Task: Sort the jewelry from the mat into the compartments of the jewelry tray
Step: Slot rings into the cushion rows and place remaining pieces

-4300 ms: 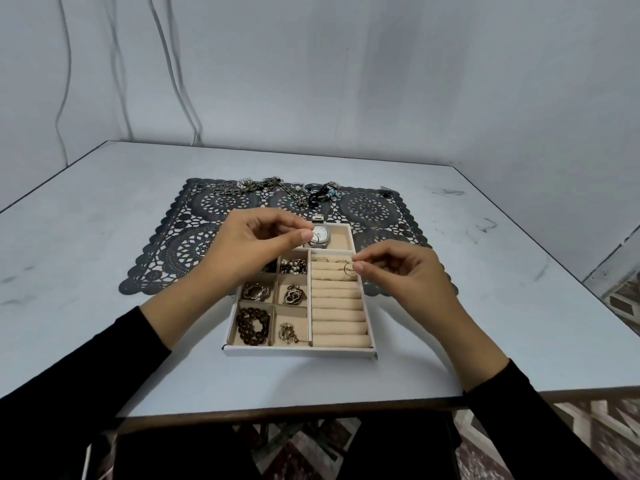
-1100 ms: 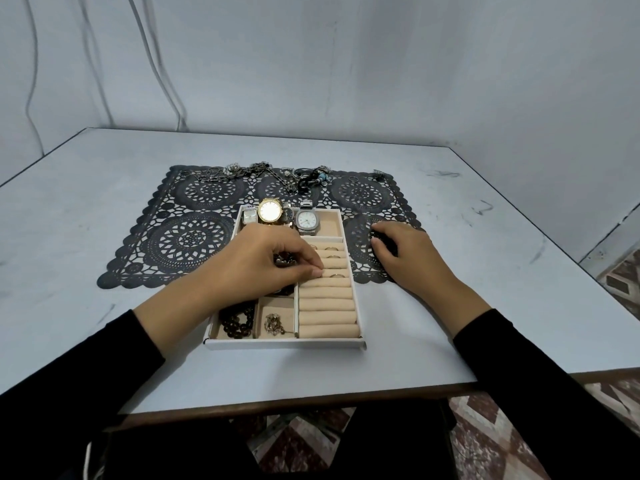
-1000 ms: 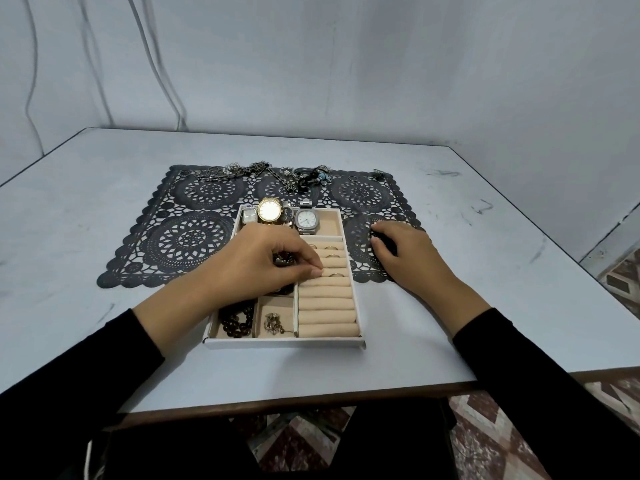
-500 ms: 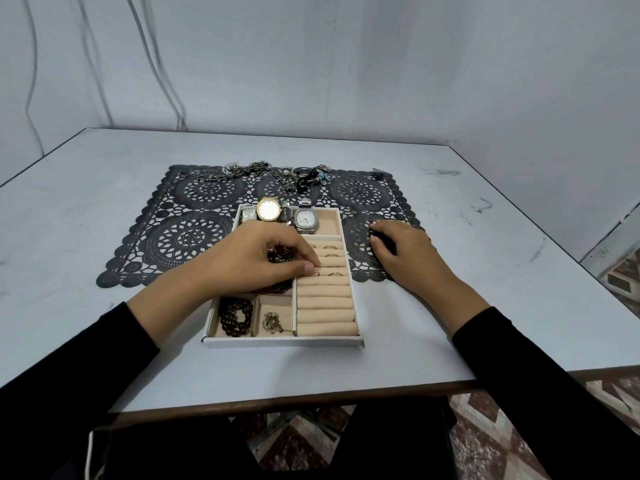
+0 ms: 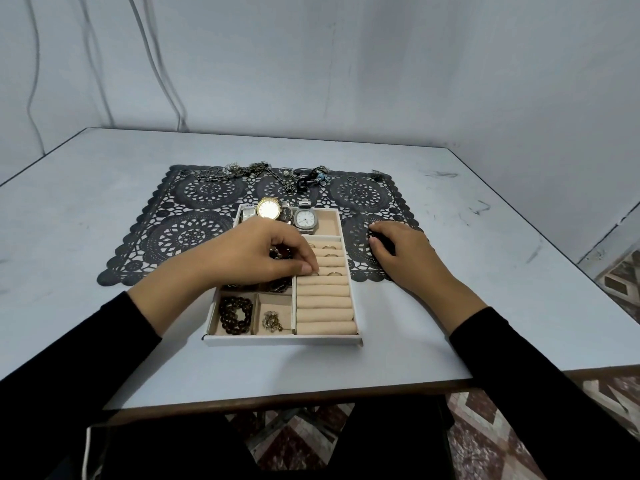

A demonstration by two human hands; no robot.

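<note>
From the head view, the tray [image 5: 282, 340] sits on the tabletop [image 5: 104, 188], its far end overlapping the mat [image 5: 194, 237]. The left hand [image 5: 256, 258] reaches over the tray, thumb and forefinger pinching a ring [image 5: 314, 273] at the ring rolls. The right hand [image 5: 405, 258] rests on the mat beside the tray, fingers [image 5: 375, 242] curled under; I cannot tell if they hold anything. Watches [image 5: 269, 208] fill the tray's far compartment. Chains [image 5: 256, 169] lie along the mat's far edge.
</note>
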